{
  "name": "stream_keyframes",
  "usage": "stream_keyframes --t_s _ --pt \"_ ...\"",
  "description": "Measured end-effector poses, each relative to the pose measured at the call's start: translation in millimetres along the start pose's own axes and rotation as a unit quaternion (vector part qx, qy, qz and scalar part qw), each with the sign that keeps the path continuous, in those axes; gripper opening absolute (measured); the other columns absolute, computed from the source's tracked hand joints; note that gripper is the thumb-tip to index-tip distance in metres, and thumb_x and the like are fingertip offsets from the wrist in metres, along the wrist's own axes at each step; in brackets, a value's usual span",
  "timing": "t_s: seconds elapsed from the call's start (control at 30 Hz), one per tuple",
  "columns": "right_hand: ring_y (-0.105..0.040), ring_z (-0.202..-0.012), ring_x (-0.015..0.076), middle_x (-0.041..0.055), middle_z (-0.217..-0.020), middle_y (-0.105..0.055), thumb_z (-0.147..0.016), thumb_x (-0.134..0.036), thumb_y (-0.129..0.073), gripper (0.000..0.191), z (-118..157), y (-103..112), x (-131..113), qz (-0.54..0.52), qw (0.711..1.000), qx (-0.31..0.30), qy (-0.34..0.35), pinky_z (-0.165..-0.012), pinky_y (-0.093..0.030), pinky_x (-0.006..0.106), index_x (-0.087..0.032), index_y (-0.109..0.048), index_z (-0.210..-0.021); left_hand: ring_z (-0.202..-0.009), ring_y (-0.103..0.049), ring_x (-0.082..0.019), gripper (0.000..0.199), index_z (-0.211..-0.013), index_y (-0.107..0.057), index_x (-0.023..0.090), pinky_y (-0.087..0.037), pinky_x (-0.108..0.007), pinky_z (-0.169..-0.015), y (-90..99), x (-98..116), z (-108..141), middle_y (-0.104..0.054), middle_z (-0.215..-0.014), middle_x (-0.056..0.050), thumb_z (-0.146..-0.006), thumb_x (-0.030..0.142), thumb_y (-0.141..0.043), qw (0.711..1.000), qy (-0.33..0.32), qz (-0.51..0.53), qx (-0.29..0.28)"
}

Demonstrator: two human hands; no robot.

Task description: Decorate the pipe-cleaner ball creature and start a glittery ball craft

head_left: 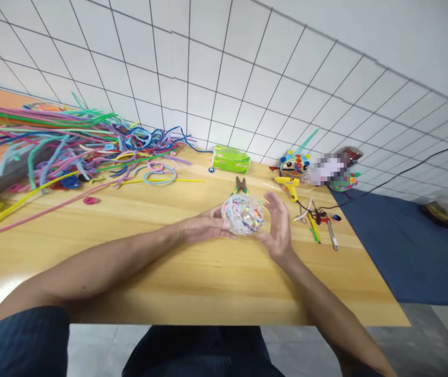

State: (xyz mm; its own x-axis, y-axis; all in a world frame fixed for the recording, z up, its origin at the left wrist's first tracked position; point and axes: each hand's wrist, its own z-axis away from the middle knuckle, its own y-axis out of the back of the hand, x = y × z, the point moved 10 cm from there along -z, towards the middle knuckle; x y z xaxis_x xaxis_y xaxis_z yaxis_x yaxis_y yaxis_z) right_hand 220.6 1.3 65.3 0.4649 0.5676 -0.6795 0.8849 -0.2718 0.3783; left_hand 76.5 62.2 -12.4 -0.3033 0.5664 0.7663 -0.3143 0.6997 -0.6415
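Observation:
Over the middle of the wooden table, a clear, rounded plastic container shows many small multicoloured pieces through its side. My left hand grips its left side, thumb in front and fingers partly hidden behind. On the other side, my right hand is open, fingers curved and apart; its thumb comes close to the container's lower right edge, and I cannot tell whether it touches. Just behind the container lie pliers with green and yellow handles, partly covered by it.
A heap of coloured pipe cleaners spreads over the left. A green packet lies by the tiled wall. At the right are a yellow glue gun with a black cord, a decorated craft figure, a yellow pencil-like stick and a knife-like tool.

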Motion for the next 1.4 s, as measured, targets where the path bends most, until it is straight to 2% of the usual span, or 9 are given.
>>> stream_keyframes --t_s 0.13,0.27,0.5,0.67,0.87,1.0,1.07,1.2,1.4 --pt "-0.06 -0.148 0.0366 0.0146 -0.159 -0.062 -0.1 -0.079 -0.052 0.077 10.9 -7.4 39.7 -0.15 0.978 0.03 -0.138 -0.121 -0.051 0.06 -0.029 -0.05 -0.158 -0.119 -0.078 -0.029 0.084 -0.148 -0.066 0.019 -0.064 -0.04 -0.1 -0.1 -0.1 4.2 -0.075 -0.142 -0.019 -0.074 0.037 -0.103 0.997 0.041 0.041 -0.05" --pt "-0.064 -0.141 0.035 0.013 -0.154 -0.067 -0.099 -0.075 -0.059 0.07 22.1 -20.2 38.3 -0.177 0.967 0.003 -0.185 -0.119 -0.054 0.055 -0.028 -0.057 -0.151 -0.122 -0.079 -0.033 0.081 -0.146 -0.067 0.017 -0.065 -0.042 -0.102 2.2 -7.8 5.0 -0.076 -0.141 -0.021 -0.076 0.04 -0.101 0.994 0.075 0.045 -0.063" --pt "-0.063 -0.136 0.0346 0.0162 -0.146 -0.061 -0.092 -0.055 -0.08 0.067 19.8 11.5 25.0 -0.004 0.989 0.09 -0.116 -0.106 -0.063 0.054 -0.028 -0.056 -0.148 -0.113 -0.082 -0.027 0.051 -0.141 -0.068 0.027 -0.069 -0.038 -0.091 40.3 0.0 2.6 -0.076 -0.144 -0.013 -0.094 0.04 -0.085 0.987 0.004 -0.032 0.16" --pt "-0.063 -0.129 0.0332 0.0152 -0.142 -0.059 -0.093 -0.051 -0.081 0.069 19.6 1.6 24.1 0.034 0.992 0.069 -0.101 -0.1 -0.066 0.052 -0.03 -0.054 -0.152 -0.151 -0.058 -0.038 0.083 -0.154 -0.062 0.032 -0.059 -0.046 -0.115 25.8 16.5 3.1 -0.05 -0.174 -0.012 -0.079 0.044 -0.097 0.973 -0.094 -0.159 0.137" --pt "-0.067 -0.106 0.0288 0.0106 -0.127 -0.063 -0.093 -0.049 -0.084 0.073 21.5 -3.3 15.4 0.048 0.994 0.053 -0.078 -0.092 -0.063 0.051 -0.032 -0.052 -0.156 -0.15 -0.057 -0.037 0.093 -0.156 -0.058 0.03 -0.051 -0.046 -0.12 29.4 20.7 5.2 -0.054 -0.169 -0.013 -0.075 0.044 -0.1 0.96 -0.117 -0.209 0.143" --pt "-0.066 -0.094 0.0242 0.0041 -0.103 -0.065 -0.104 -0.052 -0.067 0.047 21.3 -3.3 24.1 0.001 0.993 0.029 -0.112 -0.09 -0.061 0.046 -0.03 -0.061 -0.146 -0.142 -0.063 -0.036 0.079 -0.145 -0.067 0.024 -0.054 -0.042 -0.113 32.4 20.3 3.0 -0.067 -0.155 -0.014 -0.076 0.047 -0.097 0.976 -0.101 -0.142 0.133" --pt "-0.067 -0.097 0.0243 0.0051 -0.107 -0.067 -0.104 -0.055 -0.065 0.047 22.7 -1.3 34.6 -0.017 0.988 0.038 -0.149 -0.089 -0.061 0.045 -0.029 -0.063 -0.142 -0.132 -0.07 -0.035 0.074 -0.14 -0.07 0.022 -0.057 -0.041 -0.107 33.1 15.3 1.5 -0.073 -0.145 -0.015 -0.076 0.052 -0.096 0.983 -0.066 -0.105 0.136" --pt "-0.071 -0.107 0.0258 0.012 -0.141 -0.066 -0.097 -0.06 -0.075 0.071 27.9 -13.8 51.6 -0.061 0.979 0.0 -0.196 -0.088 -0.064 0.044 -0.032 -0.05 -0.158 -0.116 -0.074 -0.027 0.072 -0.129 -0.073 0.021 -0.058 -0.037 -0.101 39.2 15.4 3.1 -0.078 -0.131 -0.011 -0.074 0.059 -0.098 0.977 -0.057 -0.073 0.191" --pt "-0.073 -0.101 0.0284 0.0155 -0.14 -0.067 -0.088 -0.063 -0.084 0.101 38.8 -25.3 59.1 -0.017 0.977 -0.051 -0.208 -0.088 -0.065 0.05 -0.031 -0.033 -0.169 -0.083 -0.069 -0.018 0.064 -0.097 -0.068 0.018 -0.055 -0.031 -0.081 54.1 11.9 7.3 -0.075 -0.09 -0.002 -0.074 0.073 -0.092 0.949 -0.088 -0.099 0.287"
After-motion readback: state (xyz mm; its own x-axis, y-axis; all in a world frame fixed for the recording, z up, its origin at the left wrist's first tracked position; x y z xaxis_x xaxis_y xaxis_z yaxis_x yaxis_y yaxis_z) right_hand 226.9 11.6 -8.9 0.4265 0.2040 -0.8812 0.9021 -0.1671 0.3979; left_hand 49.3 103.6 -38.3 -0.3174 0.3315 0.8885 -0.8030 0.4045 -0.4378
